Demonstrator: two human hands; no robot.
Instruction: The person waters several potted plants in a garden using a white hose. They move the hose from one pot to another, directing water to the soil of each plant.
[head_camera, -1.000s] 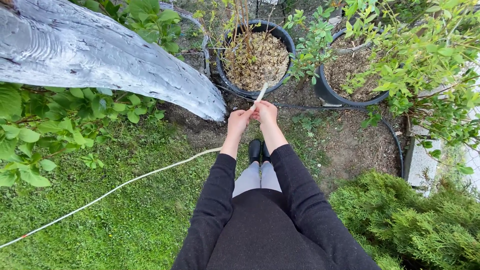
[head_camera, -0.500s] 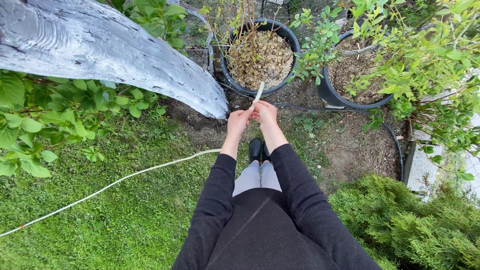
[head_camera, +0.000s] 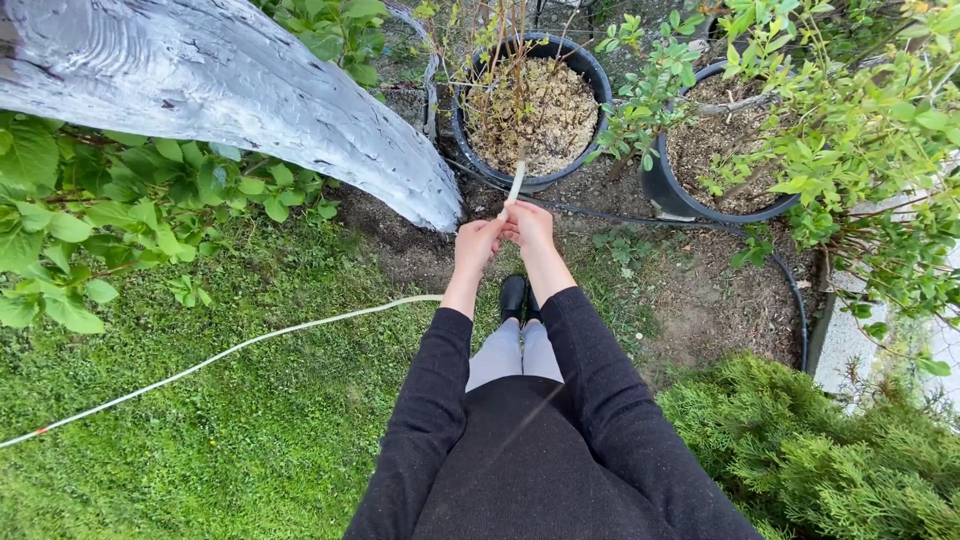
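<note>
Both my hands are held together in front of me, gripping the end of a pale garden hose (head_camera: 515, 186). My left hand (head_camera: 476, 243) and my right hand (head_camera: 530, 225) are closed around it side by side. The hose tip sticks out past my fingers toward a black pot (head_camera: 590, 75) filled with dry mulch and thin stems. The rest of the hose (head_camera: 230, 352) trails away over the grass to the left. My black sleeves and black shoes (head_camera: 518, 297) show below.
A white-painted tree trunk (head_camera: 230, 100) slants across the upper left above leafy shoots. A second black pot (head_camera: 665, 185) with a green shrub stands at the right. A thin black irrigation line (head_camera: 795, 300) curves over bare soil. A conifer bush (head_camera: 830, 450) fills the lower right.
My hands stay shut on the hose. The view has drifted slightly, so the pots and trunk sit a little further right and higher; the hose tip points at the mulch pot's rim.
</note>
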